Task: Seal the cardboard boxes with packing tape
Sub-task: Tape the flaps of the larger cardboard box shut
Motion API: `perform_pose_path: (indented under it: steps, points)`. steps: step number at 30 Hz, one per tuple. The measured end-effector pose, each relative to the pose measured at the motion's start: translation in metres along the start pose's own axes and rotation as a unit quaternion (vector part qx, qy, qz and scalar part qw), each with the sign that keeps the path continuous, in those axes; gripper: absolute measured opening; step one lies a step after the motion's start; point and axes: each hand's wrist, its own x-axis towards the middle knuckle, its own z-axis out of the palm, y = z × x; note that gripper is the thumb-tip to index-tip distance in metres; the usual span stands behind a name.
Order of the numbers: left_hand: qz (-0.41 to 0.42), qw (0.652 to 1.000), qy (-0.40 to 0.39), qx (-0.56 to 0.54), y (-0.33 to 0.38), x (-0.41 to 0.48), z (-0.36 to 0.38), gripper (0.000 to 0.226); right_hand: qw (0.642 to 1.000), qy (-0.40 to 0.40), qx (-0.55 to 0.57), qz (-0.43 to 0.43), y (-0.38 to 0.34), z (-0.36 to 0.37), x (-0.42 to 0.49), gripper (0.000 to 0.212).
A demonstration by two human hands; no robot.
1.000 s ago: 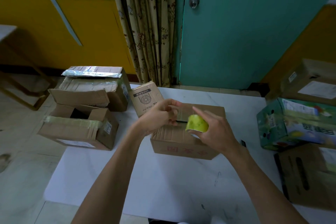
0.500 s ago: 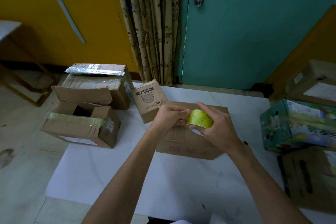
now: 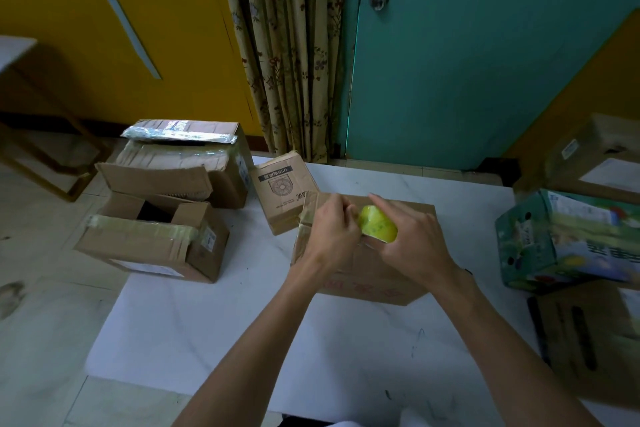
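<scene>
Tabletop (image 3: 242, 340), box (image 3: 367, 284) mid-surface (nearer far edge)

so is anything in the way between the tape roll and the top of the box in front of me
Nothing visible. The right hand holds the tape roll above the top of the cardboard box, the left hand pinches at the roll's left edge, and the small fan box stands off the far left corner, outside that gap.
</scene>
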Motion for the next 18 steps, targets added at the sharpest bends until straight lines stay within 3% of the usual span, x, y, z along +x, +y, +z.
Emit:
perform_pose_path:
  steps: [4,6,9,11,14,18]
  points:
    - [0.021,1.000,-0.011,-0.003,0.002,-0.001,-0.012,0.013,0.997,-0.046,-0.059,0.013,0.004,-0.009,0.007,0.075]
    - [-0.011,0.999,-0.039,-0.031,0.001,0.005,-0.019,0.013,0.996,-0.056,-0.071,0.007,0.000,-0.011,0.012,0.078]
    - [-0.097,0.978,-0.088,-0.161,0.000,0.009,-0.028,0.014,0.989,-0.121,-0.076,0.026,-0.006,-0.009,0.019,0.088]
    - [-0.097,0.975,-0.121,-0.157,-0.005,0.011,-0.029,0.029,0.985,-0.149,-0.076,0.037,-0.007,-0.007,0.022,0.097]
    - [-0.090,0.981,-0.077,-0.154,-0.015,0.012,-0.031,0.012,0.987,-0.147,-0.022,0.065,-0.004,-0.009,0.022,0.086]
    - [-0.136,0.967,-0.046,-0.211,-0.023,0.019,-0.047,0.016,0.976,-0.154,0.085,0.130,0.003,-0.013,0.021,0.078]
